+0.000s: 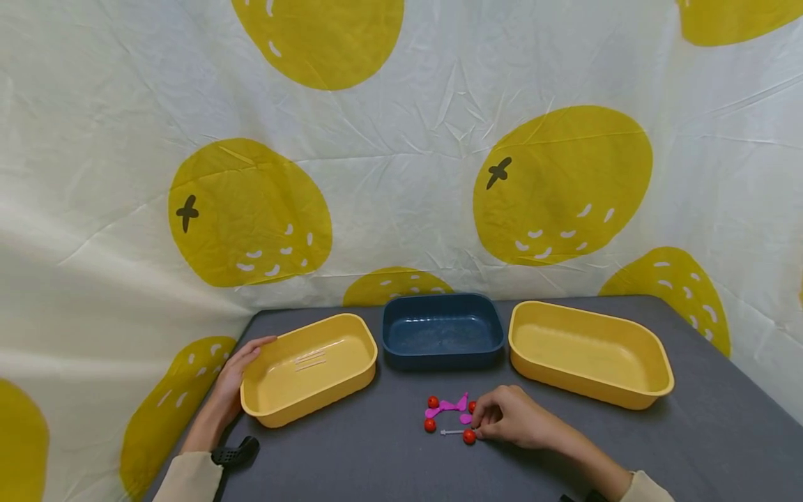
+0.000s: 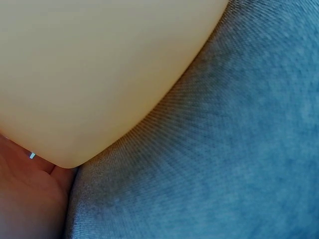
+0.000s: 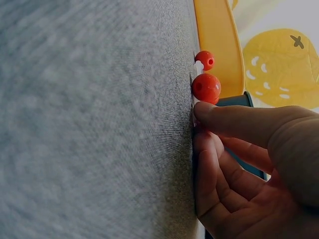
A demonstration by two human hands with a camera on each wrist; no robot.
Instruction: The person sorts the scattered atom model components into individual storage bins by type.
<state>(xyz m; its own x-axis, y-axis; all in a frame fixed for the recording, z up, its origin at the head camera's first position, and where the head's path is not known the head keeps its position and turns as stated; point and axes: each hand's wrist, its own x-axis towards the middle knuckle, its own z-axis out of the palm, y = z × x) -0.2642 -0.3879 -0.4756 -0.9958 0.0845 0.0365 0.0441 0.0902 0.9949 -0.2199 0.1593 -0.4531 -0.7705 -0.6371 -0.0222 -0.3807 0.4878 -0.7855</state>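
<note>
Pinching a white stick (image 1: 452, 432) between thumb and fingers, the right hand (image 1: 511, 418) has a red bead (image 1: 469, 437) just beside its fingertips, low at the worktop (image 1: 351, 460); the left hand (image 1: 231, 380), fingers extended, rests against the left yellow tray (image 1: 345, 345).

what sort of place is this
Perhaps an improvised tabletop workspace for handling small parts: a yellow-patterned backdrop hangs behind a grey table, where two yellow trays and several red beads are set out.
</note>
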